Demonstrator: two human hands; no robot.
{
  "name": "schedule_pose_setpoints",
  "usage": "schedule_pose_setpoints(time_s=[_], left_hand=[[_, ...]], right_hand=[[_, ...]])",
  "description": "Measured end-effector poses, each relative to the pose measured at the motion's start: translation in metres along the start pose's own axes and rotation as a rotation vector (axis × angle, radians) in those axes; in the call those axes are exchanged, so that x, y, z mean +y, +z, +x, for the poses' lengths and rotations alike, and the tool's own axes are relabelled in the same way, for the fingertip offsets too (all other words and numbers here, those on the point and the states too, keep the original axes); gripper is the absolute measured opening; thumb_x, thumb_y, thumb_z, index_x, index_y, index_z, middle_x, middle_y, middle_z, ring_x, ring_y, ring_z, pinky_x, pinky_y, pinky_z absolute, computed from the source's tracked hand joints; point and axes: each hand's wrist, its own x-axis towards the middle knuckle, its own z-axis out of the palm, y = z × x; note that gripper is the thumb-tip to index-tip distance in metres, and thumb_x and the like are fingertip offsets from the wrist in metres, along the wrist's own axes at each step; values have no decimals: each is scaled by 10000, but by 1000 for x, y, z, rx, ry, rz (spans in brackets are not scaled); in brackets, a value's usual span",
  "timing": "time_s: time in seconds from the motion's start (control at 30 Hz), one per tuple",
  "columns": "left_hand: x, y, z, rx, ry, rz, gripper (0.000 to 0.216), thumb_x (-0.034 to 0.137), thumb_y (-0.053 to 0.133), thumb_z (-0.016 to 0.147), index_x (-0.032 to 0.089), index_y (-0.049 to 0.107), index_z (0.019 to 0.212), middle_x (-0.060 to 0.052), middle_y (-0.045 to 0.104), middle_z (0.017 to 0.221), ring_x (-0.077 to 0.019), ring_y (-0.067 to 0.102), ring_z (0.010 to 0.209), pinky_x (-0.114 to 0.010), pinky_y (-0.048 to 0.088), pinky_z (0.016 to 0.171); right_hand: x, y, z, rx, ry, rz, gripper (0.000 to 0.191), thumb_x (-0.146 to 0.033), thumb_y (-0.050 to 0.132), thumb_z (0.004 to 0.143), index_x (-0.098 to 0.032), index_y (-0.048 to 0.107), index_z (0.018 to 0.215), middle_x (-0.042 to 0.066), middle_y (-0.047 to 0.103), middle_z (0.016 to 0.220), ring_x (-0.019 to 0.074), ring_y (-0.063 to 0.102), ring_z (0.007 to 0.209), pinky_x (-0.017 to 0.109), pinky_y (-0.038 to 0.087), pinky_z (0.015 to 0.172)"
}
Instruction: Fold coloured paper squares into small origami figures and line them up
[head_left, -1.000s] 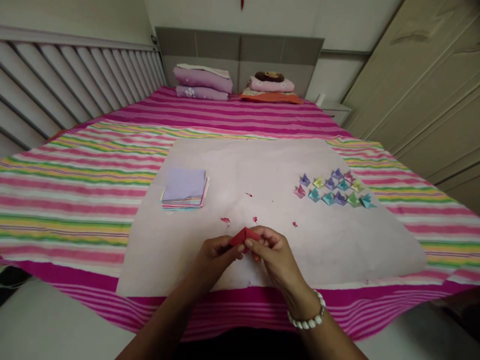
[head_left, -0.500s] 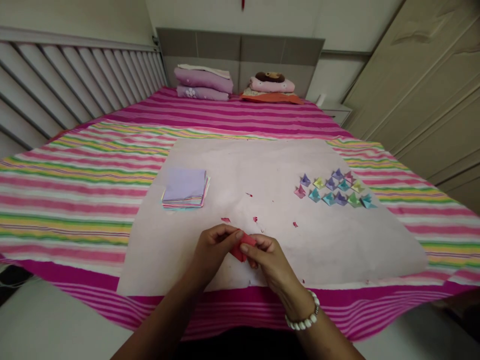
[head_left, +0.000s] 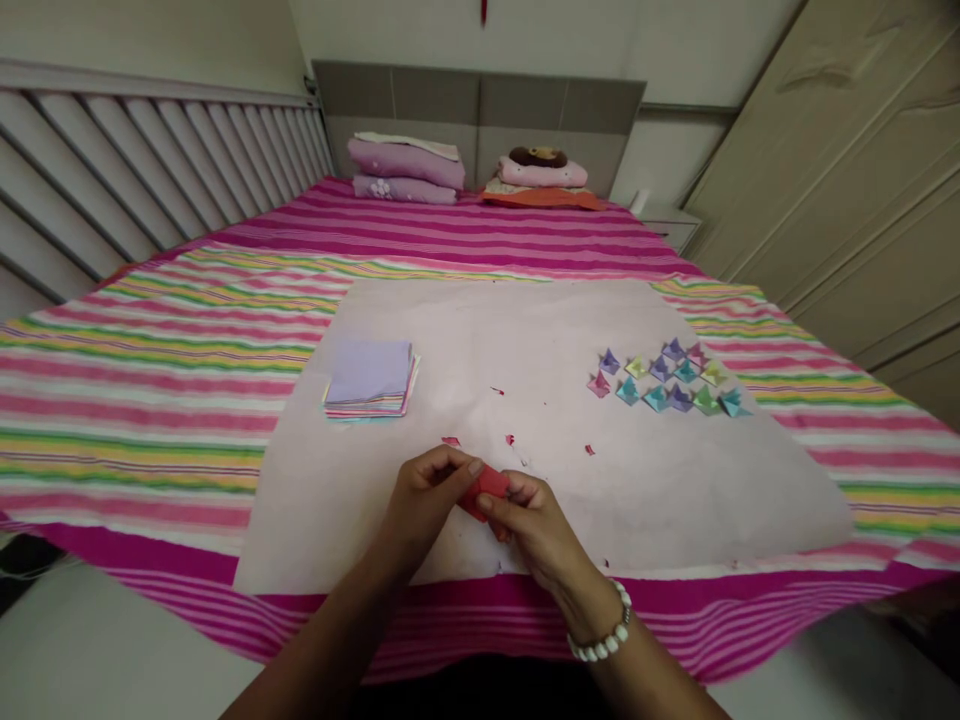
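A small folded red paper piece [head_left: 486,490] is pinched between both my hands, just above the near edge of a large pale sheet [head_left: 525,340] spread on the bed. My left hand [head_left: 427,500] curls over it from the left, thumb on top. My right hand [head_left: 529,520], with a white bead bracelet on the wrist, grips it from the right and below. Much of the red paper is hidden by my fingers.
A stack of coloured square papers [head_left: 370,378] lies to the left on the sheet. Several small folded paper shapes [head_left: 667,378] sit in rows at the right. Tiny red scraps [head_left: 510,439] dot the sheet. Striped bedspread [head_left: 150,340], pillows [head_left: 405,165] at the headboard, wardrobe [head_left: 862,180] on the right.
The red paper, earlier held up as a peaked triangle, is now turned lower and more covered by my fingers. Both hands have drawn slightly nearer and closer together.
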Motion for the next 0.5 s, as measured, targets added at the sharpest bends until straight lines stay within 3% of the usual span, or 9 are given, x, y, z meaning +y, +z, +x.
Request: schedule_pose_setpoints(time_s=[0.13, 0.2, 0.3, 0.4, 0.5], left_hand=[[-4, 0, 1, 68, 61, 77, 192, 301, 658, 795, 154, 658, 671, 4, 643, 636, -117, 583, 612, -242, 471, 603], [-5, 0, 0, 84, 77, 89, 134, 290, 695, 763, 166, 684, 812, -5, 665, 730, -131, 605, 688, -251, 487, 645], [-8, -3, -2, 94, 118, 88, 398, 247, 770, 686, 200, 631, 1056, -32, 675, 963, -149, 627, 798, -272, 504, 700], [-11, -8, -3, 77, 209, 112, 323, 218, 768, 697, 195, 627, 986, -54, 635, 1098, -158, 624, 894, -271, 498, 744], [-13, -10, -3, -7, 206, 69, 203, 223, 732, 752, 189, 635, 928, -46, 654, 1032, -155, 632, 875, -274, 499, 755]], right_hand=[[0, 1, 0, 37, -23, -36, 268, -336, 793, 642, -159, 593, 619, -72, 478, 475, 45, 351, 394, 197, 231, 412], [0, 1, 0, 66, -43, -55, 264, -329, 786, 639, -160, 585, 608, -74, 470, 474, 45, 342, 398, 195, 229, 411], [1, -1, 0, 109, -74, -78, 297, -334, 787, 629, -168, 548, 567, -82, 442, 442, 46, 331, 390, 195, 225, 404], [1, -3, 1, 131, -100, -105, 331, -336, 787, 635, -172, 516, 539, -80, 440, 425, 45, 334, 389, 192, 218, 404], [1, -3, 2, 131, -104, -107, 319, -332, 790, 642, -169, 530, 555, -75, 458, 441, 47, 358, 398, 187, 243, 406]])
